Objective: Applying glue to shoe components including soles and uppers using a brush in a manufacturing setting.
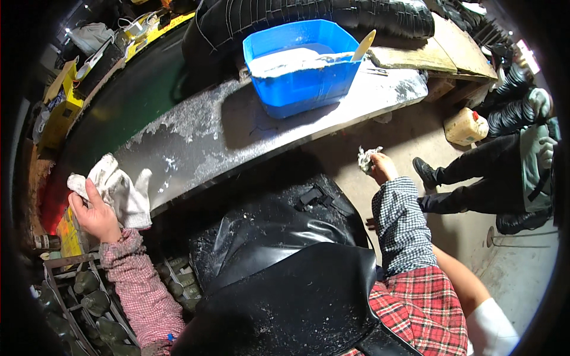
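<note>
At the left end of the bench, my left hand (95, 219) grips a soiled white work glove (126, 199), its fingers pointing up and its cuff hanging down. Out to the right, over the floor, my right hand (384, 168) pinches a small crumpled whitish wad (367, 158); its kind is unclear. Both hands are bare. Between them and farther off, a blue plastic tub (300, 95) stands on the bench. White material (285, 61) lies in the tub, and a flat yellowish stick (364, 44) leans out over its right rim.
The metal bench top (196, 133) is smeared with white residue. A black wire-bound roll (309, 15) lies behind the tub. To the right are a yellowish jug (466, 127) and a standing person's dark-trousered legs (481, 181). Another person's bare arm (460, 276) shows lower right. A metal rack (89, 296) sits lower left.
</note>
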Demonstrator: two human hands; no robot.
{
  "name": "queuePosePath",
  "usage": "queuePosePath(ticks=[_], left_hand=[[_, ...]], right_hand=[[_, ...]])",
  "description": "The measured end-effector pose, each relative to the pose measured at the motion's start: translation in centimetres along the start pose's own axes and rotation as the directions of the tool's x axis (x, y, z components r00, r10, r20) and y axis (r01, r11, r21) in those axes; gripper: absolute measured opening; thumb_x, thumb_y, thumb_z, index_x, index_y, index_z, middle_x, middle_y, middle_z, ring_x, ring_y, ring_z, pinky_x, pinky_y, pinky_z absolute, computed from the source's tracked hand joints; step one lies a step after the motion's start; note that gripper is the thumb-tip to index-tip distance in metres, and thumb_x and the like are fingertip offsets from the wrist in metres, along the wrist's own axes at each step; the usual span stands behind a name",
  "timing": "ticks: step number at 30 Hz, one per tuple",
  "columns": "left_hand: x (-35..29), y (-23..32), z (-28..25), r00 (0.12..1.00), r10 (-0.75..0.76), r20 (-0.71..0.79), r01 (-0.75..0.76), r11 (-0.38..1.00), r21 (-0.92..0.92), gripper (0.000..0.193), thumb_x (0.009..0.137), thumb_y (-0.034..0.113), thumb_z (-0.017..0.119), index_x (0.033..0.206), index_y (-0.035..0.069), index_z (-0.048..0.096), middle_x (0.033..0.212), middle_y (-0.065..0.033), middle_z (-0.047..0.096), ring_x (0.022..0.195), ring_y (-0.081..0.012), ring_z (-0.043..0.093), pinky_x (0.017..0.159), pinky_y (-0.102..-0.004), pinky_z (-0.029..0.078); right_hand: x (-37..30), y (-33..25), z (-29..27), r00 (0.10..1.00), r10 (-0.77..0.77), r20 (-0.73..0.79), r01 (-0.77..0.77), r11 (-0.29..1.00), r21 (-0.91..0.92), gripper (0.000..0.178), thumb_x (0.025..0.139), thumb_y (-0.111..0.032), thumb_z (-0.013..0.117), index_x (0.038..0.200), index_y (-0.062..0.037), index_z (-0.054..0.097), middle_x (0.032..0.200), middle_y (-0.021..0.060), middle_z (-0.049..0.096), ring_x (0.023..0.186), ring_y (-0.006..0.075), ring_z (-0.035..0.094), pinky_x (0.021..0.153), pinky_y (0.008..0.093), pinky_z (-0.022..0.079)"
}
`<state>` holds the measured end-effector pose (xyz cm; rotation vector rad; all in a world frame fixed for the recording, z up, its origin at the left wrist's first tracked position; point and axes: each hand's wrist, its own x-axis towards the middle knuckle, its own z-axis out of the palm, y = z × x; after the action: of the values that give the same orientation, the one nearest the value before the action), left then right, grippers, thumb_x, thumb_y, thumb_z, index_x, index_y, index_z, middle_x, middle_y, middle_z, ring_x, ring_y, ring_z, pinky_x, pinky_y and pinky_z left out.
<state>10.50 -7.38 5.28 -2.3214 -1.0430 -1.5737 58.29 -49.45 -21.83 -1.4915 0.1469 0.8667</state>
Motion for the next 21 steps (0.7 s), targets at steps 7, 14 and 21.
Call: queuePosePath(ticks=[7,14,21], left_hand=[[-6.4,-8.1,5.7,0.904,-0.315,0.289,0.317,0.947,0.043,0.026,0.090,0.025,0.065,0.092,0.000,0.058,0.090,-0.0163,0.059,0.084,-0.0316,0.058,0.077,-0.0398,0.046],[-4.8,-2.6,6.9,0.867,-0.400,0.299,0.427,0.904,-0.029,0.024,0.092,0.022,0.061,0.098,-0.001,0.060,0.087,-0.0190,0.063,0.081,-0.0351,0.062,0.073,-0.0399,0.047],[-4.6,-2.3,6.2,0.867,-0.426,0.259,0.429,0.902,0.049,0.021,0.090,0.018,0.061,0.096,-0.002,0.058,0.086,-0.0203,0.060,0.080,-0.0398,0.059,0.071,-0.0417,0.045]], right_hand=[[9.3,3.4,1.1,0.992,-0.077,-0.105,-0.061,0.438,-0.897,0.018,0.091,-0.016,0.055,0.103,-0.0044,0.060,0.094,0.0089,0.066,0.084,0.0215,0.065,0.074,0.0347,0.055],[14.1,3.9,4.1,0.994,-0.034,-0.099,-0.093,0.152,-0.984,0.019,0.091,-0.016,0.055,0.103,-0.0027,0.061,0.093,0.0106,0.066,0.084,0.0233,0.066,0.073,0.0349,0.055],[17.7,5.4,4.9,0.993,0.023,-0.119,-0.120,0.032,-0.992,0.020,0.091,-0.015,0.056,0.104,-0.0010,0.062,0.092,0.0123,0.067,0.084,0.0250,0.066,0.073,0.0351,0.055]])
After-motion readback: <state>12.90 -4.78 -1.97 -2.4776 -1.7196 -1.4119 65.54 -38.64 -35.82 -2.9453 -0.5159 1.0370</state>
